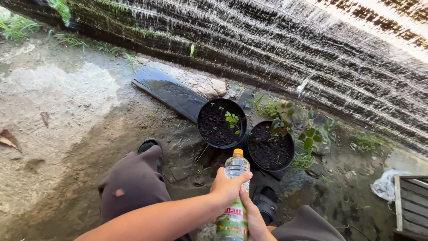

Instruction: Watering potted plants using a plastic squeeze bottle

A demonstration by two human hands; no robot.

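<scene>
**Two Hands on a Bottle by the Pots**

As we look down from the head camera, we see our two hands wrapped around a clear plastic bottle (pixel 235 196). It has an orange cap on top and a green and red label low down. It stands almost straight up, right in front of us, between our knees.

Our left hand (pixel 228 187) comes in from the left side. It grips the bottle up high, just under the neck, with the fingers curled tight around it. Our right hand (pixel 253 214) comes up from below. It holds the bottle lower down, on the right side near the label. We cannot see all of its fingers, but it is closed on the bottle too.

Just past the cap sit two round black pots full of dark soil. The left pot (pixel 221 123) has a tiny green sprout in it. The right pot (pixel 270 146) has a bigger plant with dark leaves at its far edge. The two pots touch each other.

A dark flat board (pixel 167 91) lies behind the left pot. A black shade net (pixel 276 49) hangs across the top. Our black sandals (pixel 148 145) rest on the wet, muddy ground (pixel 58 134). A grey wooden crate (pixel 412 203) and a white rag (pixel 387 185) are far off to the right.
</scene>
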